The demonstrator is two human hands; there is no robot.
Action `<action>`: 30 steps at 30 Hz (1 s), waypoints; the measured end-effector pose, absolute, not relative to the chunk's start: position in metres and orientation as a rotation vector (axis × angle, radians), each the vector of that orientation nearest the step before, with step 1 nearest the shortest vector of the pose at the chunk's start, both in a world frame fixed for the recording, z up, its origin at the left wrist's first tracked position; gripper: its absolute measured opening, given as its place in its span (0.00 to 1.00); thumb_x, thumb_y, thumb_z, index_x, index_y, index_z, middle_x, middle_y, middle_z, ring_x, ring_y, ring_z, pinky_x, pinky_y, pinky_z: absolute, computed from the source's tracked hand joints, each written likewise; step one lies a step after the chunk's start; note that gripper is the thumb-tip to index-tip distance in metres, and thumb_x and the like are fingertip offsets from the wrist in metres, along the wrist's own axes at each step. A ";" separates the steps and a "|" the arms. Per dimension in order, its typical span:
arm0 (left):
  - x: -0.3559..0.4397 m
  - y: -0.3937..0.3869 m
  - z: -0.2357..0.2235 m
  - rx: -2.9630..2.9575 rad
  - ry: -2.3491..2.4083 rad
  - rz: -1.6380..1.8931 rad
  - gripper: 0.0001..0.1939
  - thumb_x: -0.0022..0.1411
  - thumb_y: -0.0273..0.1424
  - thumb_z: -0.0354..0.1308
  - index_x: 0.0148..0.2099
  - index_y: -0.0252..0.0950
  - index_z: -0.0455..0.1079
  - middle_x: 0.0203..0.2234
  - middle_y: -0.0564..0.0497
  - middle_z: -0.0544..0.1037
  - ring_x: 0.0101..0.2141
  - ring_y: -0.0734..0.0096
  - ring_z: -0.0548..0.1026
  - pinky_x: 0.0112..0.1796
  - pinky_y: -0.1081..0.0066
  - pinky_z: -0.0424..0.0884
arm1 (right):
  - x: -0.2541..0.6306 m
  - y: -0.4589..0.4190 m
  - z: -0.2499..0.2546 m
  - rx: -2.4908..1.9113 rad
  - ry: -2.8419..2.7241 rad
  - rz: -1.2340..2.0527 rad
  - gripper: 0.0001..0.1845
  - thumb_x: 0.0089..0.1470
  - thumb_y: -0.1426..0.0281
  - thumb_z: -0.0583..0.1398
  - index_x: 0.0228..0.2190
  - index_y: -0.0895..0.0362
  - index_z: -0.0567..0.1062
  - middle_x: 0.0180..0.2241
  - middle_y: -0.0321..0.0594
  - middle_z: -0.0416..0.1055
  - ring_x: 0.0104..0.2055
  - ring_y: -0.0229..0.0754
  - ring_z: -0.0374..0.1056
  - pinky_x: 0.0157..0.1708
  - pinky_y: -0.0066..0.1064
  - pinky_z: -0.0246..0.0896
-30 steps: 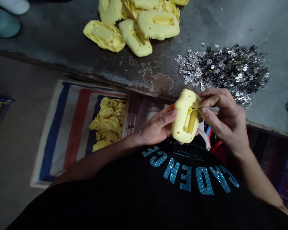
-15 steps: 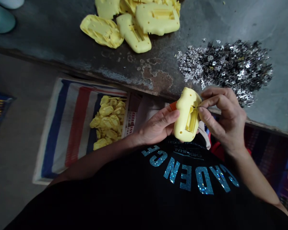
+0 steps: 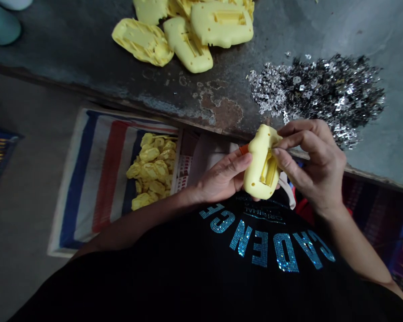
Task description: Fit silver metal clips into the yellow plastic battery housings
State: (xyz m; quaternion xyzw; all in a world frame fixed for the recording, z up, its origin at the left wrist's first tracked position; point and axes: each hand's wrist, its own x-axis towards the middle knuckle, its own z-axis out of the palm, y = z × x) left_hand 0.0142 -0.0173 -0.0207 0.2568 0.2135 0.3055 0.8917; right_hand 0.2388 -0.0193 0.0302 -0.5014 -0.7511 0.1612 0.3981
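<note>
My left hand holds a yellow plastic shell from its left side, thumb on the face and fingers behind. The shell is upright, with a rectangular battery slot facing me. An orange band shows on a left finger. At the slot's upper end, my right hand pinches a small metal piece between thumb and fingers; only a thin dark edge of it shows. Just beyond this hand, a heap of small metal contact pieces lies on the grey worktable.
Several more yellow shells are piled at the table's far side. Below the table's worn edge, a striped woven sack lines a box holding many yellow shells. A teal rounded object stands at the upper left.
My right fingertips have shifted slightly left, further over the slot's upper end. The left hand keeps its hold on the shell, almost still.
</note>
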 end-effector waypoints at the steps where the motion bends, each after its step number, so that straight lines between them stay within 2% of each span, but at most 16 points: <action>1: 0.014 -0.017 -0.022 0.532 0.433 0.636 0.41 0.70 0.60 0.76 0.71 0.41 0.74 0.57 0.39 0.89 0.48 0.45 0.93 0.32 0.65 0.88 | 0.239 -0.020 0.030 -1.270 -1.929 0.348 0.05 0.73 0.67 0.70 0.40 0.49 0.82 0.50 0.43 0.87 0.52 0.56 0.82 0.54 0.54 0.72; 5: 0.013 -0.016 -0.025 0.513 0.418 0.660 0.38 0.71 0.57 0.77 0.71 0.41 0.74 0.54 0.42 0.90 0.48 0.48 0.93 0.35 0.64 0.90 | 0.239 -0.023 0.030 -1.220 -1.984 0.178 0.03 0.72 0.69 0.72 0.44 0.49 0.83 0.48 0.40 0.89 0.47 0.53 0.83 0.50 0.52 0.67; 10: 0.011 -0.016 -0.024 0.458 0.383 0.624 0.36 0.72 0.58 0.75 0.69 0.42 0.75 0.52 0.42 0.90 0.45 0.46 0.93 0.31 0.63 0.90 | 0.246 -0.030 0.035 -1.211 -2.016 0.125 0.13 0.72 0.73 0.71 0.53 0.44 0.85 0.52 0.41 0.90 0.46 0.53 0.83 0.48 0.52 0.68; 14: 0.010 -0.016 -0.021 0.439 0.366 0.589 0.37 0.72 0.60 0.74 0.68 0.41 0.75 0.50 0.41 0.90 0.44 0.47 0.94 0.30 0.65 0.90 | 0.251 -0.032 0.033 -1.153 -2.092 -0.041 0.18 0.73 0.74 0.70 0.58 0.43 0.85 0.53 0.40 0.90 0.44 0.51 0.81 0.46 0.51 0.64; 24: 0.009 -0.016 -0.020 0.417 0.331 0.510 0.40 0.70 0.63 0.73 0.69 0.39 0.79 0.48 0.40 0.89 0.44 0.48 0.93 0.30 0.67 0.88 | 0.253 -0.039 0.023 -1.136 -2.173 -0.152 0.32 0.75 0.70 0.70 0.72 0.33 0.78 0.57 0.37 0.90 0.50 0.56 0.84 0.48 0.55 0.64; 30: 0.008 -0.017 -0.020 0.399 0.330 0.480 0.38 0.70 0.62 0.72 0.67 0.39 0.80 0.48 0.40 0.89 0.44 0.47 0.93 0.29 0.67 0.87 | 0.254 -0.034 0.023 -1.097 -2.118 -0.136 0.29 0.74 0.72 0.70 0.69 0.35 0.80 0.54 0.38 0.90 0.44 0.53 0.82 0.45 0.53 0.64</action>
